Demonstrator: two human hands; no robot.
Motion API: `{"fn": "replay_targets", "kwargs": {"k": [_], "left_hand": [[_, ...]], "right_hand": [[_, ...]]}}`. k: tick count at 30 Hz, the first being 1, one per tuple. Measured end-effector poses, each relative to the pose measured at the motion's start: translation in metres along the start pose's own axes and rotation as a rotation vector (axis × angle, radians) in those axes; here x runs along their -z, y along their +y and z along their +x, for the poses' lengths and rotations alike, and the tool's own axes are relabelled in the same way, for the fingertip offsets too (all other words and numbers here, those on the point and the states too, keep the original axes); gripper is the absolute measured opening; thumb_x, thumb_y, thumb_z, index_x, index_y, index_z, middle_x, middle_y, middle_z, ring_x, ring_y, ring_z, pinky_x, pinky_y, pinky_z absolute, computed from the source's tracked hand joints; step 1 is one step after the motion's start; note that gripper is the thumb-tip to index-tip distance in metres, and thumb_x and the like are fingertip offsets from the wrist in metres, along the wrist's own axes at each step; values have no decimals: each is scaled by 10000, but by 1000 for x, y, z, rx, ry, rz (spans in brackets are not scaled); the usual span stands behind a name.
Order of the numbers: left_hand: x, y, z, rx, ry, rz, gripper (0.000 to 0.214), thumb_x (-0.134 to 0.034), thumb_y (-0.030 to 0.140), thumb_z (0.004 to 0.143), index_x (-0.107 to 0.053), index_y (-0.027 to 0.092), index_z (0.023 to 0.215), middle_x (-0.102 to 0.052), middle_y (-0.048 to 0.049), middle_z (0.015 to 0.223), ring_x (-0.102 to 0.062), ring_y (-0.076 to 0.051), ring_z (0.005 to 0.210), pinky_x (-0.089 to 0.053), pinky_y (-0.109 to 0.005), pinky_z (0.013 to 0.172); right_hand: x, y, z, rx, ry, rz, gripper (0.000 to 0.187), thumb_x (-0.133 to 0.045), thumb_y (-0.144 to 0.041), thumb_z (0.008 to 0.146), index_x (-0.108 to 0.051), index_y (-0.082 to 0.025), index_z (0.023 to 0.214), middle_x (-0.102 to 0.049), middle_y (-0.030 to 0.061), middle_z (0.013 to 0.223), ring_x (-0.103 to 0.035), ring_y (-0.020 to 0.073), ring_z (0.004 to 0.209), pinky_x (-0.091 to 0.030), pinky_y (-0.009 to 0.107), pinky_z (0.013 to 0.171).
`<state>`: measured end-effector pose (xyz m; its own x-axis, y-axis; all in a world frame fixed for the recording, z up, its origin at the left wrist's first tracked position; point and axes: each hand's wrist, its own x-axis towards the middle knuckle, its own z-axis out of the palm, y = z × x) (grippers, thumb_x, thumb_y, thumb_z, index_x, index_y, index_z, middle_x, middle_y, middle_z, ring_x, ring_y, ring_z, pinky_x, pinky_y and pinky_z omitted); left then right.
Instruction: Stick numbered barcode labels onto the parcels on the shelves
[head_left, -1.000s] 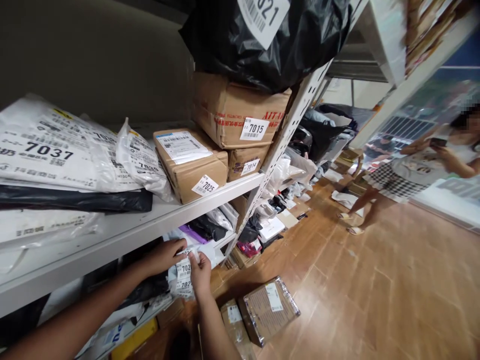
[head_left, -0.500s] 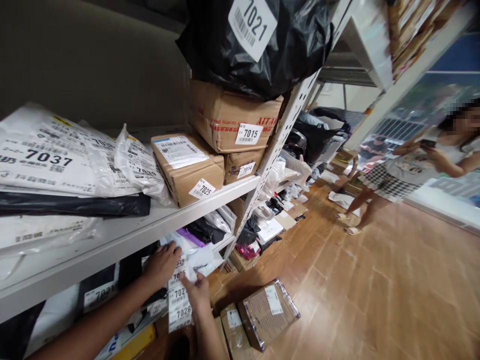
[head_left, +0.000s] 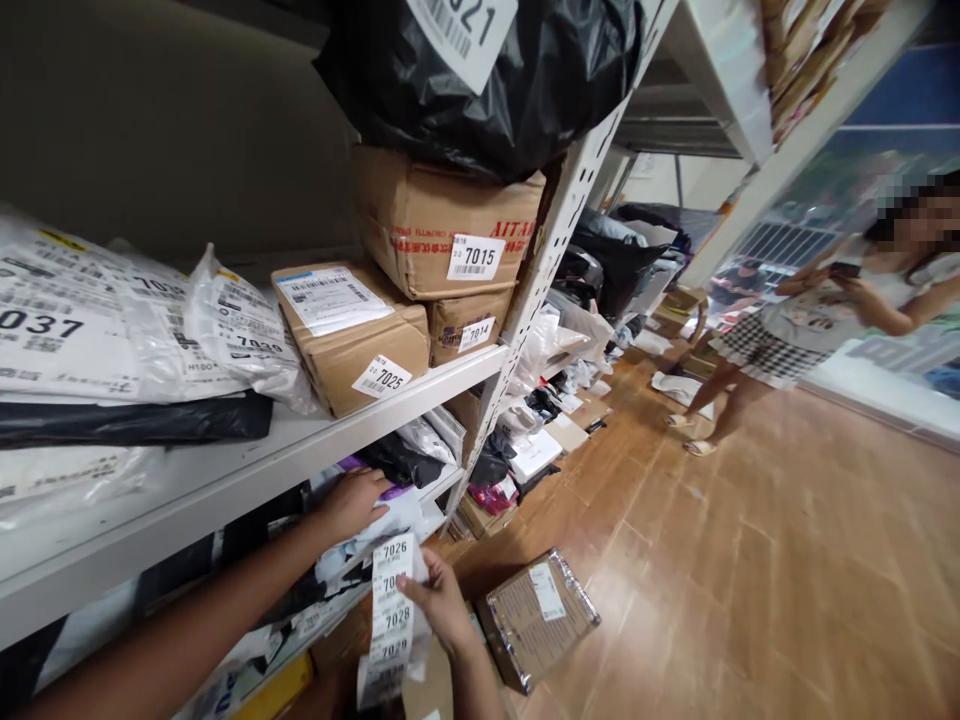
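My right hand [head_left: 442, 605] grips a long white strip of numbered labels [head_left: 391, 615] that reads 7026 to 7029; it hangs down in front of the lower shelf. My left hand [head_left: 351, 503] reaches under the white shelf board [head_left: 300, 455] and rests, fingers curled, on a white plastic parcel [head_left: 390, 515] beside a purple and a black bag. Whether it grips the parcel is unclear.
On the shelf above lie white mailers and cardboard boxes, one labelled 7025 [head_left: 352, 335], another 7015 [head_left: 450, 225], with a black bag [head_left: 480, 80] on top. A wrapped carton [head_left: 536, 620] lies on the wooden floor. A person [head_left: 817, 320] with a phone stands at the right.
My right hand has pulled the label strip out and down from the shelf, so more numbers show. My left hand has slid to the right along the lower shelf.
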<state>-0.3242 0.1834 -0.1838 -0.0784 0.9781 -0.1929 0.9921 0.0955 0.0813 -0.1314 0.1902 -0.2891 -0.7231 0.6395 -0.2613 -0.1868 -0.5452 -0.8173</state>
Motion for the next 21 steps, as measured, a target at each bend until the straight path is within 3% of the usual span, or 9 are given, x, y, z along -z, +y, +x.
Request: {"fn": "replay_targets", "kwargs": {"k": [2,6,10,12,15,18,21], "left_hand": [[-6,1,5,-23,-32,-12,295,-487,250,858,-640,139,1084,-642,-111,1072,-587,-258,1004,-450,-364,909],[-18,3,8,-32,-33,-22,536,-518,229,821,-450,81,1332,-474,-203,1358,-479,-314,1211,-380,-425,1019],[-17,-4,22,-18,-50,-61,523,-607,321,723,-555,45,1164,-618,-227,1114,-590,-339,1021,-465,-437,883],[-12,-12,31,-28,-65,-90,404,-548,310,756,-600,95,1094,-647,-182,1080,-608,-310,996,-464,-421,879],[-6,-24,42,-53,-79,-144,332,-398,199,844,-632,195,1079,-653,-75,1157,-569,-214,1108,-396,-354,977],[-7,-26,49,-23,-85,-188,347,-332,247,922,-668,168,966,-697,-63,1029,-607,-174,1009,-432,-304,904],[-14,-21,54,46,-112,-202,345,-403,337,934,-669,122,894,-709,-67,898,-645,-170,854,-480,-316,789]], "right_hand": [[-3,-6,12,38,-11,-9,390,-829,-396,571,-700,-168,861,-713,25,762,-619,163,675,-455,289,680],[-3,-9,33,102,23,-27,364,-731,-482,680,-694,-146,817,-691,23,677,-596,149,615,-438,268,616],[1,-7,59,174,79,-57,424,-725,-522,659,-683,-163,881,-700,9,727,-598,145,632,-436,264,624],[4,-8,77,194,102,-81,461,-739,-523,640,-672,-171,930,-702,1,774,-604,147,672,-452,273,661],[10,-8,103,172,138,-148,329,-717,-453,714,-656,-144,811,-654,-26,684,-570,116,596,-461,271,619],[14,-4,126,134,169,-221,244,-681,-345,789,-613,-127,702,-585,-56,614,-522,84,517,-457,247,551],[14,2,142,122,233,-258,280,-634,-351,832,-582,-126,672,-554,-61,602,-514,82,512,-453,233,516]]}}
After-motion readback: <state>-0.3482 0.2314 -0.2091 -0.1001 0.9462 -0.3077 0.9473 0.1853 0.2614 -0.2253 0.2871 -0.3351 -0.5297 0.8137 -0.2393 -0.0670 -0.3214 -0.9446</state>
